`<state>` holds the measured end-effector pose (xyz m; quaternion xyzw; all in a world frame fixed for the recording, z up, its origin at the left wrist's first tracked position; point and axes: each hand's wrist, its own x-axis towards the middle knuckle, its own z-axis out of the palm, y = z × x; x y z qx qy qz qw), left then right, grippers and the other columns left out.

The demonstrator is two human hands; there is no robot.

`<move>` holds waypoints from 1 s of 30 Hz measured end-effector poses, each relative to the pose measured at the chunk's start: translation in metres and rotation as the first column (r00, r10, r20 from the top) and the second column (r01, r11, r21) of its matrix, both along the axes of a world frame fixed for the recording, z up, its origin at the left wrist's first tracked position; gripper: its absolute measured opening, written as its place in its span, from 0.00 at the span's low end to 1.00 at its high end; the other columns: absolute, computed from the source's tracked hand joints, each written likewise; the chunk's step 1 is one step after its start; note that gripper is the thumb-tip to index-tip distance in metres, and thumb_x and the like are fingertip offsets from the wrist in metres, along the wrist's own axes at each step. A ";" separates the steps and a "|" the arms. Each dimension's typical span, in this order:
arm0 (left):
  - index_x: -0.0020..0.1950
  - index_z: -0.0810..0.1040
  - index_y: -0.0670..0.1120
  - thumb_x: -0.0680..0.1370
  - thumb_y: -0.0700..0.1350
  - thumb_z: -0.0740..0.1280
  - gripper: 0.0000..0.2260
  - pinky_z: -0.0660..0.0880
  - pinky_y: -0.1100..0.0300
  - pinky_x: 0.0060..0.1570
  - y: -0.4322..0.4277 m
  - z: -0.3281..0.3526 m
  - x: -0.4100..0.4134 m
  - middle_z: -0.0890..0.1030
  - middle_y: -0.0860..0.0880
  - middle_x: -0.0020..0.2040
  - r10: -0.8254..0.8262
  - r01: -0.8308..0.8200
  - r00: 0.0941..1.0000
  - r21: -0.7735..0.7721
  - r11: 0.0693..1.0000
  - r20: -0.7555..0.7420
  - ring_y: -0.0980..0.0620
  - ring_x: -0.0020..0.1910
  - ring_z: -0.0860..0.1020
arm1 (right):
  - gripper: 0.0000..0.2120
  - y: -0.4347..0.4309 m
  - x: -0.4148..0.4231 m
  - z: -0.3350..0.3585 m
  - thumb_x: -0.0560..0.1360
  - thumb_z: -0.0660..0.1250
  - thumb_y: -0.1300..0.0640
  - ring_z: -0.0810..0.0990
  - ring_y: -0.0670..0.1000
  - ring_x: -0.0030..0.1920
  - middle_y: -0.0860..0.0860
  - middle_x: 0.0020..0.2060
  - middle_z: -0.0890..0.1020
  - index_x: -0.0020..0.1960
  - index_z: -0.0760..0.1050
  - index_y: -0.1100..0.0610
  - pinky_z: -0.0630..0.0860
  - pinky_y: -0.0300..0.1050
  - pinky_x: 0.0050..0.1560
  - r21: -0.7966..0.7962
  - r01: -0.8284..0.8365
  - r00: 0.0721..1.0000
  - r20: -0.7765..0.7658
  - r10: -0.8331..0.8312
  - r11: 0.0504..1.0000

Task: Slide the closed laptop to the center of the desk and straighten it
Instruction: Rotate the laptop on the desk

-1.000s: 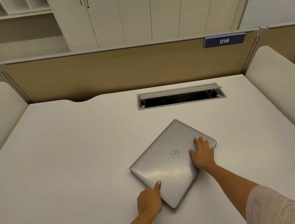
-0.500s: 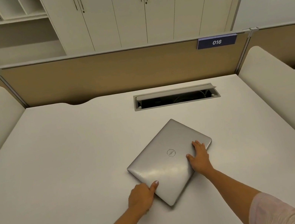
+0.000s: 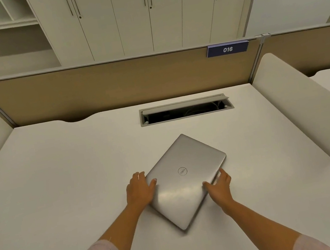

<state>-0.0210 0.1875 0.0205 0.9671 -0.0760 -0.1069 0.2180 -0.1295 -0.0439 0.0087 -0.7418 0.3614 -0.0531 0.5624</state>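
Note:
A closed silver laptop [image 3: 187, 178] lies flat on the white desk [image 3: 60, 186], turned about 45 degrees so one corner points at me. My left hand [image 3: 138, 189] clasps its left corner, thumb on the lid. My right hand [image 3: 220, 186] holds the lower right edge, thumb resting on the lid and fingers along the side.
An open cable hatch [image 3: 185, 110] is set into the desk behind the laptop. A tan partition [image 3: 109, 86] with a blue "016" label [image 3: 227, 49] closes the back. White side panels [image 3: 300, 102] flank the desk; cabinets stand beyond.
My left hand has moved from the lower left edge up to the left corner. My right hand has left the lid top and gone to the lower right edge.

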 end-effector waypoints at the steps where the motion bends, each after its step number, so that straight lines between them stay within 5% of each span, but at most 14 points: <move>1: 0.74 0.63 0.41 0.79 0.58 0.60 0.28 0.65 0.48 0.68 -0.003 0.000 0.002 0.66 0.42 0.73 0.021 -0.023 0.997 -0.018 1.000 -0.069 0.42 0.70 0.67 | 0.35 0.001 -0.002 0.000 0.73 0.70 0.62 0.74 0.50 0.58 0.53 0.70 0.65 0.74 0.57 0.56 0.68 0.43 0.57 0.061 0.021 1.000 0.011 -0.022 0.998; 4: 0.75 0.59 0.41 0.79 0.59 0.60 0.32 0.64 0.47 0.69 -0.008 -0.002 0.007 0.65 0.40 0.74 0.072 -0.097 0.970 -0.097 0.991 -0.231 0.41 0.72 0.65 | 0.33 0.002 -0.006 0.000 0.74 0.69 0.63 0.76 0.51 0.59 0.54 0.68 0.72 0.74 0.58 0.56 0.69 0.43 0.57 0.188 0.078 0.997 0.008 -0.081 0.979; 9: 0.72 0.66 0.39 0.78 0.59 0.61 0.30 0.67 0.48 0.67 -0.011 -0.003 0.014 0.70 0.39 0.69 0.079 -0.102 0.967 -0.086 0.991 -0.241 0.39 0.68 0.68 | 0.31 0.001 -0.011 0.004 0.76 0.67 0.59 0.72 0.54 0.66 0.52 0.69 0.73 0.76 0.58 0.56 0.67 0.45 0.59 0.270 0.176 0.984 -0.088 -0.158 0.947; 14: 0.66 0.72 0.39 0.77 0.59 0.63 0.28 0.71 0.47 0.63 -0.008 0.000 0.020 0.74 0.39 0.64 0.055 -0.076 0.964 -0.073 0.994 -0.259 0.39 0.62 0.73 | 0.13 0.013 -0.018 -0.001 0.75 0.66 0.62 0.76 0.54 0.46 0.55 0.45 0.78 0.57 0.75 0.66 0.74 0.59 0.64 0.360 0.182 0.978 -0.162 -0.131 0.915; 17: 0.62 0.74 0.39 0.76 0.59 0.63 0.25 0.73 0.49 0.59 -0.005 -0.001 0.021 0.77 0.39 0.60 0.053 -0.078 0.965 -0.086 0.993 -0.258 0.39 0.59 0.75 | 0.05 0.021 -0.022 -0.002 0.74 0.66 0.63 0.74 0.53 0.41 0.56 0.41 0.76 0.48 0.76 0.64 0.76 0.60 0.62 0.377 0.148 0.981 -0.172 -0.088 0.914; 24: 0.57 0.74 0.41 0.77 0.59 0.62 0.22 0.74 0.52 0.52 -0.002 0.003 0.006 0.80 0.42 0.55 0.106 -0.137 0.956 -0.094 0.986 -0.274 0.43 0.53 0.78 | 0.12 0.028 -0.016 0.007 0.73 0.69 0.57 0.78 0.57 0.44 0.58 0.50 0.80 0.53 0.75 0.62 0.73 0.47 0.43 0.258 0.191 0.969 -0.204 -0.140 0.947; 30: 0.70 0.64 0.42 0.77 0.65 0.56 0.31 0.70 0.48 0.60 -0.009 -0.001 -0.027 0.71 0.40 0.66 0.238 -0.243 0.931 0.018 0.970 -0.277 0.39 0.64 0.71 | 0.21 0.021 -0.005 0.012 0.71 0.70 0.49 0.79 0.62 0.52 0.61 0.54 0.79 0.55 0.76 0.64 0.73 0.50 0.49 0.175 0.166 0.950 -0.291 -0.110 0.970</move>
